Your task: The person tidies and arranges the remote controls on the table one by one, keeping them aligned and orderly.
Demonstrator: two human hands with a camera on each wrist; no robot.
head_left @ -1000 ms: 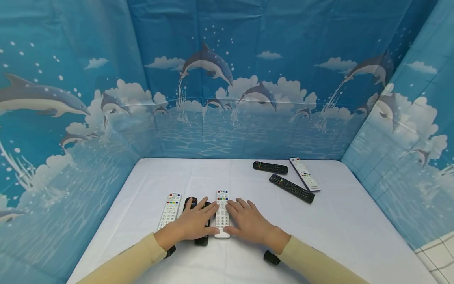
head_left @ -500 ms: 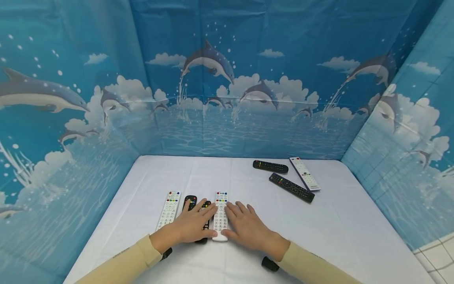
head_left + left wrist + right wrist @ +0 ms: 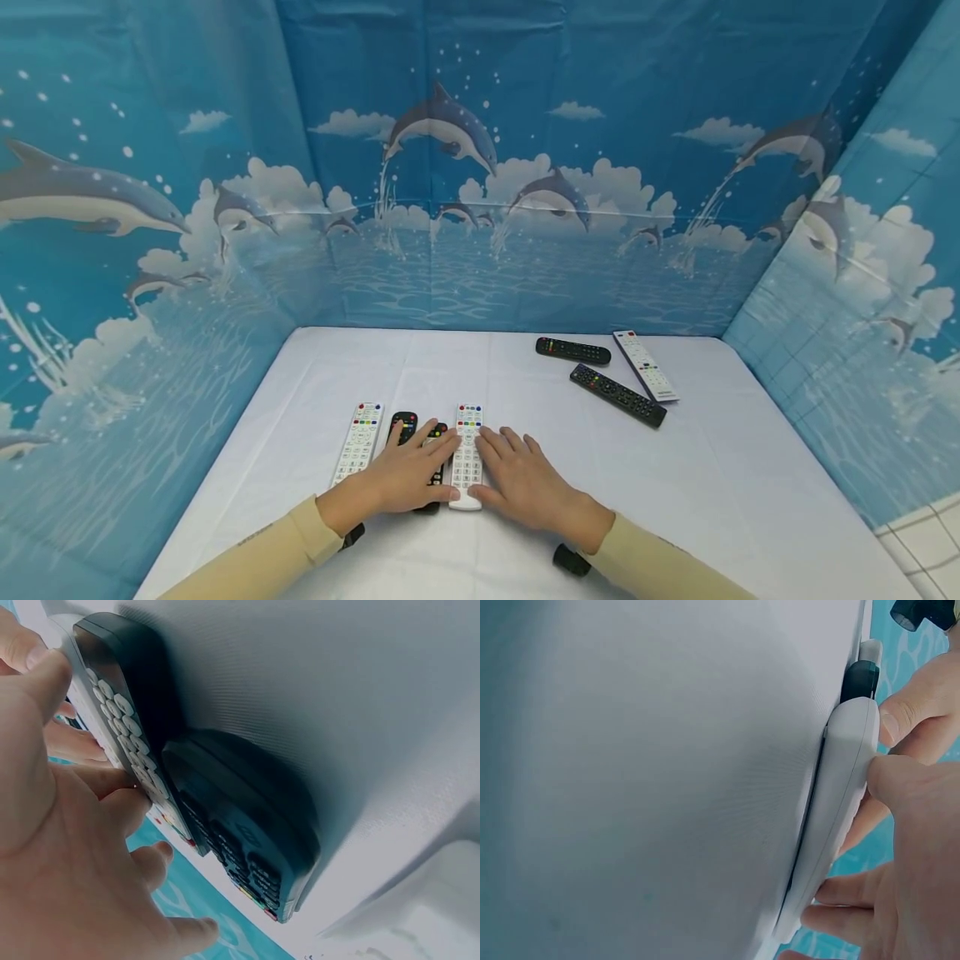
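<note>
A white remote control [image 3: 467, 471] lies upright on the table between both hands. My left hand [image 3: 405, 473] spreads over two black remotes, its thumb and fingertips at the white remote's left edge. One is a black remote with pale buttons [image 3: 142, 697]; beside it lies a round-ended black remote [image 3: 247, 817], both partly covered in the head view. My right hand [image 3: 528, 483] touches the white remote's right edge with thumb and fingertips, fingers extended; its side shows as a white remote edge [image 3: 840, 780] in the right wrist view. Another white remote [image 3: 358, 442] lies left of the row.
At the back right lie a black remote [image 3: 573, 351], a longer black remote [image 3: 618, 396] and a white remote [image 3: 645, 365] at angles. The white-covered table [image 3: 712, 500] meets a dolphin-print curtain [image 3: 480, 275] behind. Black wrist cameras [image 3: 572, 560] sit under both wrists.
The white remote between the hands has shifted slightly left and toward the person, closer to the black remote. Both hands moved a little with it, then stayed still.
</note>
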